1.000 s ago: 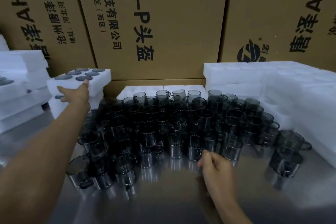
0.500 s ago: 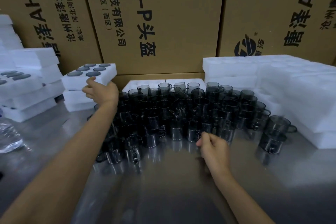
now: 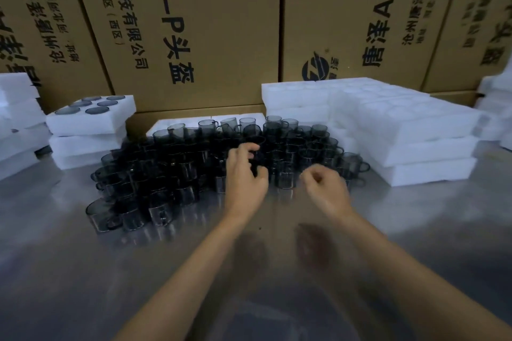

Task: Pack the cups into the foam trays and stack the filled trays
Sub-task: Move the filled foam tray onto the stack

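Several dark smoked-glass cups with handles stand crowded together on the steel table. A filled white foam tray tops a short stack at the left, dark cup bottoms showing in its holes. My left hand hovers over the front middle of the cup cluster, fingers curled and spread, holding nothing. My right hand is just to its right at the cluster's front edge, fingers loosely curled, empty. Both hands are motion-blurred.
A stack of empty white foam trays stands at the right, more foam at the far left and a low tray behind the cups. Tall cardboard boxes wall the back.
My left hand has left the filled tray stack at the left and swung right to the middle of the cups. My right hand stayed near the front edge. The camera view shifted.
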